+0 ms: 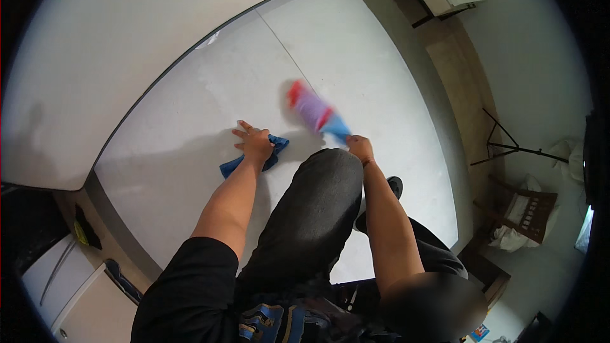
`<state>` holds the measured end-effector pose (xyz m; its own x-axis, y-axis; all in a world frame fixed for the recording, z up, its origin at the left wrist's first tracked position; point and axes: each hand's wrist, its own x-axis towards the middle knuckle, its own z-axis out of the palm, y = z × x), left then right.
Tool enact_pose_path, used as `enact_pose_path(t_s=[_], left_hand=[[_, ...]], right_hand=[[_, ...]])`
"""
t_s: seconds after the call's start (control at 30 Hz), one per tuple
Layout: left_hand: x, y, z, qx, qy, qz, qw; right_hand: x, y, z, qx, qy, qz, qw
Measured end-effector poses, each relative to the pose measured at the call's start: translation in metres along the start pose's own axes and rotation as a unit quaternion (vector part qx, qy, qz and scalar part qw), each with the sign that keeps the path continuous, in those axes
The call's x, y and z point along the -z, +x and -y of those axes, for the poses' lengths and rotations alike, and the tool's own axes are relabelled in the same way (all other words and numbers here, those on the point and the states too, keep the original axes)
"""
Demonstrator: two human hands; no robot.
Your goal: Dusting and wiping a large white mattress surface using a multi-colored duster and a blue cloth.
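My left hand (255,143) is on a white panel surface (376,52) with some fingers spread. A dark blue cloth (231,166) lies under its palm and is bunched at the thumb side. My right hand (360,147), beside my raised knee, is closed on the light blue end of a multicoloured cloth-like thing (312,109). Its purple middle and red far end are blurred, so its exact kind cannot be told. It stretches up and left over the white surface, across a thin seam (281,40).
A large cream panel (143,5) with a dark edge rises at upper left. My bent knee (329,176) is between my arms, and a black shoe (394,186) shows beside my right forearm. Right of the surface's grey border (405,43) stand a black tripod (514,147) and a wooden chair (531,214).
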<state>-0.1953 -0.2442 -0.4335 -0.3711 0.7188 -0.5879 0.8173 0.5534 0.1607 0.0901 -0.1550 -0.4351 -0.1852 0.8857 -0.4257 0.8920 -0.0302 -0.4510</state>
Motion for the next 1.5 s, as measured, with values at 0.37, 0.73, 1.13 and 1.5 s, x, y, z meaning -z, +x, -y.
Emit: enact_pose_path(t_s=[0.37,0.73,1.13,1.5], left_hand=[[-0.007,0.003,0.002,0.018,-0.071,-0.013,0.997],[-0.013,0.005,0.009,0.024,-0.075,-0.042,0.996],[0.002,-0.071,0.078,-0.050,-0.375,-0.260,0.888],[0.167,-0.226,0.027,-0.005,-0.538,-0.503,0.677]], right_hand=[[0.095,-0.043,0.021,0.109,-0.202,0.145,0.962],[0.084,-0.004,-0.002,0.077,-0.220,0.123,0.965],[0.144,0.169,-0.024,-0.026,-0.256,0.250,0.933],[0.084,0.125,-0.073,0.128,-0.037,0.129,0.983]])
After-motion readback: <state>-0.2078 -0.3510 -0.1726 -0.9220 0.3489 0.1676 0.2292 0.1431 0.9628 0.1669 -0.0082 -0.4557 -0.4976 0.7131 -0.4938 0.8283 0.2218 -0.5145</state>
